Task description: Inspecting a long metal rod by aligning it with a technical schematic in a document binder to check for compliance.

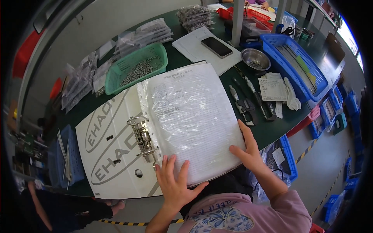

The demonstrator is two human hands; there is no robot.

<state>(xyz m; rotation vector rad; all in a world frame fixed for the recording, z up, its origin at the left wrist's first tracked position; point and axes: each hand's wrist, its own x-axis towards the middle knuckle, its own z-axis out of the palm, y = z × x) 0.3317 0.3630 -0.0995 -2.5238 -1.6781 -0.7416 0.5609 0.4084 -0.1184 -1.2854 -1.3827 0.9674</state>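
A lever-arch binder (112, 141) lies open on the near part of a dark green tabletop (272, 132), its white inside cover to the left, its metal ring mechanism (143, 136) in the middle and plastic-sleeved sheets (194, 120) to the right. The left hand's (175, 190) grip is open, fingers spread over the sheets' near left corner. The right hand (252, 153) is at their right edge, thumb on top; whether its grip pinches any, I cannot tell. On the far side, a green basket (164, 64) sits left of a black phone (216, 47)
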